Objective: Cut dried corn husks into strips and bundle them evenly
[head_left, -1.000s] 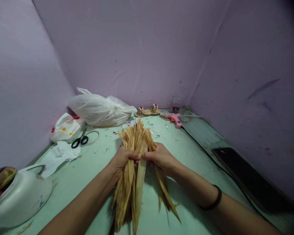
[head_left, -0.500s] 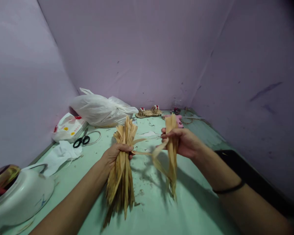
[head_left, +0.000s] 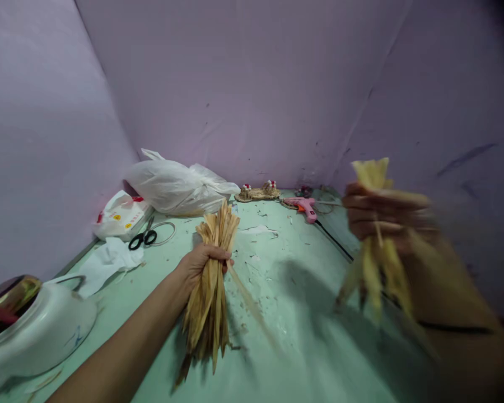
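My left hand (head_left: 200,264) is closed around the middle of a thick bundle of dried corn husk strips (head_left: 208,322), held roughly upright above the table. One loose strip (head_left: 250,299) slants down to the right from that grip, blurred. Raised at the right, my right hand (head_left: 388,215) is smeared by motion but plainly wrapped round a smaller bunch of dried corn husk strips (head_left: 372,173). Its tops stick up over the fist and its lower ends hang splayed below. The two bunches are well apart.
On the green table (head_left: 273,336) a pink glue gun (head_left: 306,207) lies at the back right, a braided straw piece (head_left: 258,194) beside it. At left are a white plastic bag (head_left: 180,190), scissors (head_left: 143,239), a tissue pack (head_left: 121,217), crumpled tissue (head_left: 111,263) and a white basin (head_left: 46,330).
My right hand has swung away to the right and up with the smaller bunch, uncovering the glue gun. The strips that spanned between the bunches have parted. My left hand stays nearly in place.
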Action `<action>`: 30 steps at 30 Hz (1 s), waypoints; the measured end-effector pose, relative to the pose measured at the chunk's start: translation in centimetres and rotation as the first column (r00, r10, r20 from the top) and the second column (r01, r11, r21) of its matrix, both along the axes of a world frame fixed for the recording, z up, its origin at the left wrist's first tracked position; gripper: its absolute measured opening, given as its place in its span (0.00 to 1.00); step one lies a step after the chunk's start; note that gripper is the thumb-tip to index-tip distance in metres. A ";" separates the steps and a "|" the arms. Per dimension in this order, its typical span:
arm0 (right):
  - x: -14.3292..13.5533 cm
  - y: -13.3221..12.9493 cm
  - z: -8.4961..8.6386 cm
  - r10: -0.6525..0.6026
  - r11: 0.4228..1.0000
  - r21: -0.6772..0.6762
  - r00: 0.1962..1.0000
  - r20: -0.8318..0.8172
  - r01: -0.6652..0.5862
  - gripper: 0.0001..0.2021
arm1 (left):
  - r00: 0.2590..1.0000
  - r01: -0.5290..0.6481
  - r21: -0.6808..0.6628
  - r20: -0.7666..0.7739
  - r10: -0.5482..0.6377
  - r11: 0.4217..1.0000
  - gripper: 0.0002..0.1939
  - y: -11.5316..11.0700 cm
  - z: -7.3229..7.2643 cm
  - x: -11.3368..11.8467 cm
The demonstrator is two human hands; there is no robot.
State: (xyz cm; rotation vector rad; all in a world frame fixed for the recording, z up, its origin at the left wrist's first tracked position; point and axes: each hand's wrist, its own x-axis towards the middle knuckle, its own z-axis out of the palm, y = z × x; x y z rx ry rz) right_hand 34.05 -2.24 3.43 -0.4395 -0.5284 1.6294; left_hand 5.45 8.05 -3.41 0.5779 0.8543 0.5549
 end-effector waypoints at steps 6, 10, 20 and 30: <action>-10.8 2.3 -5.1 0.029 0.939 -0.302 0.840 0.542 0.163 0.10 | 0.990 0.059 0.156 -0.134 -0.038 0.986 0.08 -2.2 0.4 1.1; -13.1 2.4 -6.7 0.078 0.929 -0.339 0.816 0.573 0.150 0.10 | 0.993 0.120 0.227 -0.033 -0.116 0.966 0.17 -3.0 0.0 1.7; -10.5 3.0 -6.0 0.032 0.895 -0.418 0.915 0.403 0.153 0.07 | 0.987 0.066 -0.017 -0.143 -0.067 0.998 0.05 -1.6 0.8 1.0; -12.7 2.4 -7.1 -0.014 0.938 -0.247 0.740 0.673 0.242 0.13 | 0.995 0.088 0.099 0.030 -0.091 0.991 0.15 -3.1 0.0 2.1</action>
